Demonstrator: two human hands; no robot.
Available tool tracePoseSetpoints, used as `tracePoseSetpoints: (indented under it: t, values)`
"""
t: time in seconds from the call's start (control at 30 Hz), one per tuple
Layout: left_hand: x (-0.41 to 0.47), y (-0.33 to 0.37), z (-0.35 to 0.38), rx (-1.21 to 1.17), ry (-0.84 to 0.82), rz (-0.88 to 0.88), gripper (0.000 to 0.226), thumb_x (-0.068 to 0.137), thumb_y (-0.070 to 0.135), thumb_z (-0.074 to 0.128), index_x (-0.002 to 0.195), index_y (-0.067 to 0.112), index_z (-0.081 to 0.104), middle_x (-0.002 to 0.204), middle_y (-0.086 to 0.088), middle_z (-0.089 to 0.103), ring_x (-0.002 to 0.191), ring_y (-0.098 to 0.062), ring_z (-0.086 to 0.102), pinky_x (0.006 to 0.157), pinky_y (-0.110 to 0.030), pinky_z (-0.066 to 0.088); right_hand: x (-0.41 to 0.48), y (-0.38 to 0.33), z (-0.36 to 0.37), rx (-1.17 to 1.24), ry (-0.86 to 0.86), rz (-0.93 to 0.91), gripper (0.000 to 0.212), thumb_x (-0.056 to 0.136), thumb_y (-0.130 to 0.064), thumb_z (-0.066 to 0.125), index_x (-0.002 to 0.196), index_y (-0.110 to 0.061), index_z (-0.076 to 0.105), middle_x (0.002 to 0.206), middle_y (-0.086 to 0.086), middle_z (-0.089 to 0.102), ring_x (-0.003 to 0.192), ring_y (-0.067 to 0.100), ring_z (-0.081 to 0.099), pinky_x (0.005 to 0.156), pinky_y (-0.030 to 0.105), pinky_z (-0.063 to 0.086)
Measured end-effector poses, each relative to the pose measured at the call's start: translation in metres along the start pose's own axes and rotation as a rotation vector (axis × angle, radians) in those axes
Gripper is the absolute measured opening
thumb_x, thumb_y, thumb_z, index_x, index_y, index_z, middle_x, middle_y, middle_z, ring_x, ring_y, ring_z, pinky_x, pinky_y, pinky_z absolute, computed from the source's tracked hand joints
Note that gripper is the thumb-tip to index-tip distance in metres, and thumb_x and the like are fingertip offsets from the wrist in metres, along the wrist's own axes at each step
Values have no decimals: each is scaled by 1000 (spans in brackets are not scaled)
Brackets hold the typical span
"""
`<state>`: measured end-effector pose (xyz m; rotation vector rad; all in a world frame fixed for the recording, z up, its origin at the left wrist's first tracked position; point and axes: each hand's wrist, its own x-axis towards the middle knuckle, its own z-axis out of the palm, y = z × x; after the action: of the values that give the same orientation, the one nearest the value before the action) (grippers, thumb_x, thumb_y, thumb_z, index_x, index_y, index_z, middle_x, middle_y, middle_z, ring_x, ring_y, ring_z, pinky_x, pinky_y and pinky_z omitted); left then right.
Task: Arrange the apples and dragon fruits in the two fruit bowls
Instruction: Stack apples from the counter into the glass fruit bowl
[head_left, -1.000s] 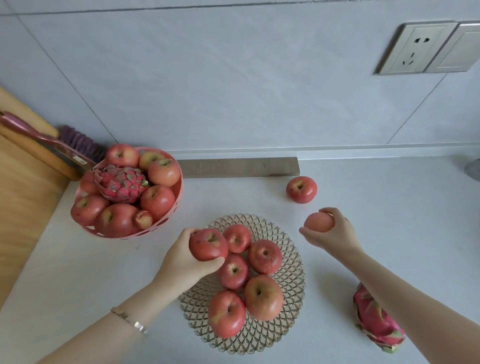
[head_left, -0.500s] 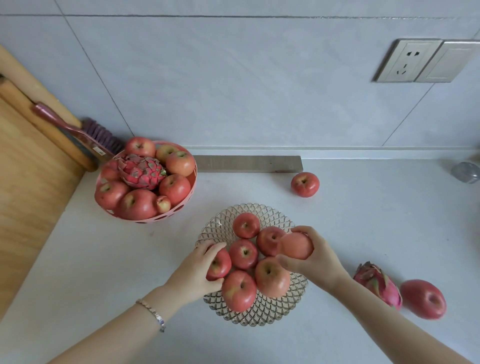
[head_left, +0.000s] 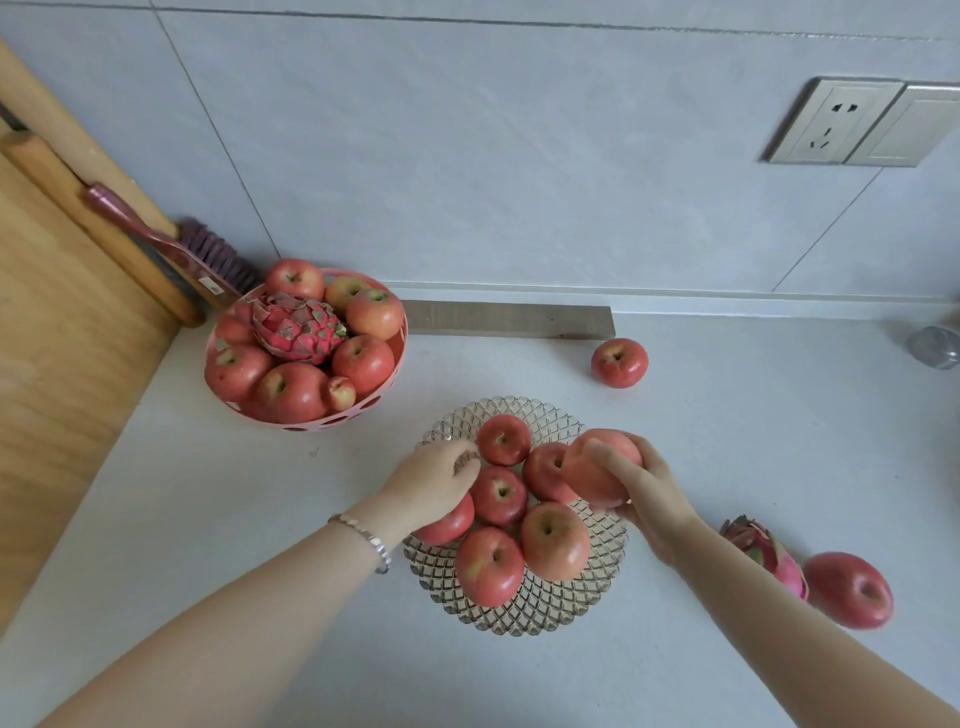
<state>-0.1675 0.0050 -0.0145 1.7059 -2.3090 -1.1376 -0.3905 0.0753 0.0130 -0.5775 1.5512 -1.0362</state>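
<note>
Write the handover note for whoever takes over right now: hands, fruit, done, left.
Left hand: lies over an apple at the glass bowl's left side; grip unclear.
Right hand: grips a pale apple above that bowl's right side.
Done: five other apples sit in the glass bowl; the pink bowl holds a heap of apples and a dragon fruit.
Left: set down the pale apple, then bowl the far loose apple, near loose apple and loose dragon fruit from the counter.
</note>
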Motion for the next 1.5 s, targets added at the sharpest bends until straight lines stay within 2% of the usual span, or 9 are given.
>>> tracePoseSetpoints:
  t: [0.17,0.33,0.47,0.67,0.97,1.13,1.23,1.37,1.5]
  values:
    - [21,19,7,-142,-28,21,48,99,31,36,144,17,30,151,-2,34,139,-17,32,113,-33,26,1,7,-7,19,54,-6,36,79,-30,67,110,-20,52,106,5,56,86,22,62,61,33,55]
    - [37,22,16,-267,39,-167,45,96,35,40,135,12,42,138,-5,50,126,-22,46,99,-30,34,-4,21,-15,4,181,-134,58,61,-40,78,111,-24,52,102,-3,55,86,14,59,63,25,53]
    - [42,20,21,-161,46,-198,51,93,40,47,134,11,43,132,-7,54,120,-23,52,96,-31,38,-1,28,-17,25,234,-217,78,43,-55,67,112,-22,52,99,-7,55,83,8,58,56,11,49]
    - [42,19,24,-94,87,-179,50,88,39,57,130,14,47,125,-4,59,114,-22,56,95,-34,44,11,50,-10,186,241,-164,53,48,-53,66,95,-31,58,101,2,60,93,20,58,83,37,50]
    - [46,16,27,-105,44,-145,44,85,41,61,123,20,52,122,1,62,110,-18,58,90,-29,44,17,51,-10,257,239,-170,51,48,-50,65,94,-28,57,97,3,60,95,23,56,84,39,47]
    - [38,12,20,16,-30,-83,58,92,42,49,143,20,33,146,-1,43,133,-19,42,107,-33,35,10,36,-6,169,284,-241,61,43,-52,64,99,-31,53,101,0,56,82,10,58,63,14,49]
    - [20,3,15,70,-45,-76,57,93,45,46,143,20,33,148,-1,38,134,-19,39,110,-36,34,7,15,-4,63,214,-323,67,43,-51,68,105,-31,51,100,-9,54,79,5,59,60,12,51]
    - [-10,-10,16,-11,-5,-109,59,89,46,52,138,16,38,141,-2,43,130,-17,41,106,-31,34,15,-13,16,-13,23,-315,58,47,-50,73,100,-40,52,101,-6,59,86,13,62,74,31,56]
    - [-20,-17,19,-91,40,-123,79,79,48,64,141,12,32,138,-5,43,131,-20,40,108,-31,34,32,-23,67,-161,-65,-304,47,69,-35,78,108,-25,53,97,-8,59,86,10,60,70,19,55]
